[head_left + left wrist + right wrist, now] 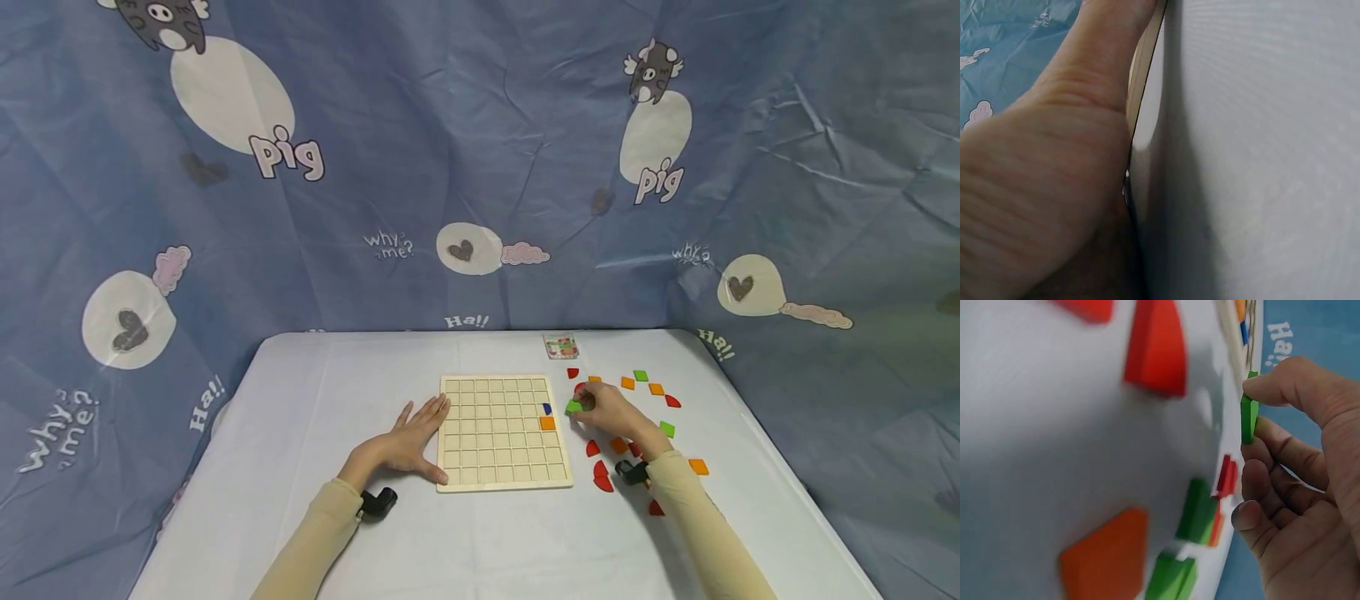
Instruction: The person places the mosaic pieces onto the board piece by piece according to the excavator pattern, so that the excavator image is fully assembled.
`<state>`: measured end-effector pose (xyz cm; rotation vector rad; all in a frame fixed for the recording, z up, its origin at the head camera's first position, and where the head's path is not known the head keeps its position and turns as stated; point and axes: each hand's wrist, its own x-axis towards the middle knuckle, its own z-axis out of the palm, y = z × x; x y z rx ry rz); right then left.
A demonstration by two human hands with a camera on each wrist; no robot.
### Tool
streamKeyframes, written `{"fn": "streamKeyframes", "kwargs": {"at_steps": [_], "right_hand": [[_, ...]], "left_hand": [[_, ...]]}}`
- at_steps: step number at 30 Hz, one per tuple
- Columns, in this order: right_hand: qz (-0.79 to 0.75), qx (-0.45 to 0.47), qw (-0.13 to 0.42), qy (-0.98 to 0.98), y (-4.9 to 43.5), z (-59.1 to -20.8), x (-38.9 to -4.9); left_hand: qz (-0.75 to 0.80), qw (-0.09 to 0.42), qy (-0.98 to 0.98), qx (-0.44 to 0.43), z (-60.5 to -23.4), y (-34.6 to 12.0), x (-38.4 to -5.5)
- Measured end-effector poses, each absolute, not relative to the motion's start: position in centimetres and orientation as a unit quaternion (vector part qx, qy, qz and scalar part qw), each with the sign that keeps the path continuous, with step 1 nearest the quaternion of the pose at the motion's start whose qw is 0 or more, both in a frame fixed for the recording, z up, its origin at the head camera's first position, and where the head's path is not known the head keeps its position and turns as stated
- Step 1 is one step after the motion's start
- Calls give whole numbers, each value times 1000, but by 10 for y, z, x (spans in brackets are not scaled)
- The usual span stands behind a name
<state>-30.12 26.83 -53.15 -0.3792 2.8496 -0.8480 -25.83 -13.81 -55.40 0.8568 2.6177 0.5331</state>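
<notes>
Two hands on my remote feed. Right hand [611, 412] pinches green piece [1248, 422] between thumb and finger, just beside wooden board [483, 421], between two and three o'clock. Left hand [406, 442] lies spread, gripping nothing, touching board's nine o'clock edge. I see orange square [547, 423] and blue piece [547, 409] on board near three o'clock; loose pieces [672, 402] scattered from two to four; picture card [561, 347] at one.

On the table [337, 392], the board [491, 433] holds two set pieces [547, 423] near its right edge. Loose pieces [698, 467] lie to its right, a packet [561, 347] behind.
</notes>
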Motion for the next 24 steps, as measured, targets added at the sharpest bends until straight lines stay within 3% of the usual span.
{"fn": "streamKeyframes", "kwargs": {"at_steps": [6,16,24], "right_hand": [[-285,-193,48,938,253,-526,-301],[-286,-251,64,923,228,-529,-301],[-264,-288,47,919,213,-535,-307]], "left_hand": [[189,161,919,305,-553,-140,-259],[186,162,919,307,-556,-140,-259],[184,163,920,304,-555,-139,-258]]}}
